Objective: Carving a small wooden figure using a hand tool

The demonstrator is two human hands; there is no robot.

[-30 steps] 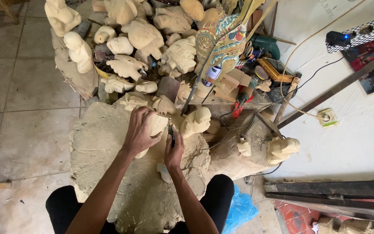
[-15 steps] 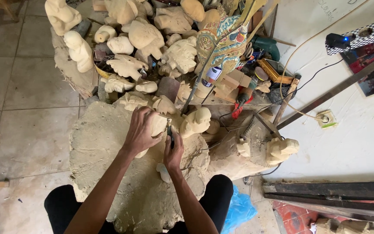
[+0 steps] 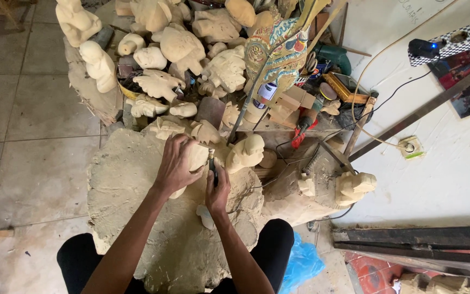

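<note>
My left hand [image 3: 176, 163] is wrapped over a pale, unfinished wooden figure [image 3: 196, 159] and holds it down on a big wooden block [image 3: 131, 196]. My right hand [image 3: 218, 188] grips a small dark-handled carving tool [image 3: 212, 166] whose tip meets the figure's right side. Another pale carved figure [image 3: 246, 152] stands just right of the tool. A small pale wood piece [image 3: 204, 215] lies on the block below my right wrist.
Several unpainted carved figures [image 3: 180, 49] are heaped behind the block. A painted mask-like carving [image 3: 276, 51], a red-handled tool [image 3: 300, 130] and a green power drill [image 3: 333, 57] lie at the back right. A carved piece [image 3: 354, 186] and cables sit right. A blue bag [image 3: 300, 264] lies by my knee.
Both hands stay on the figure and tool with only slight shifts. The view has barely moved.
</note>
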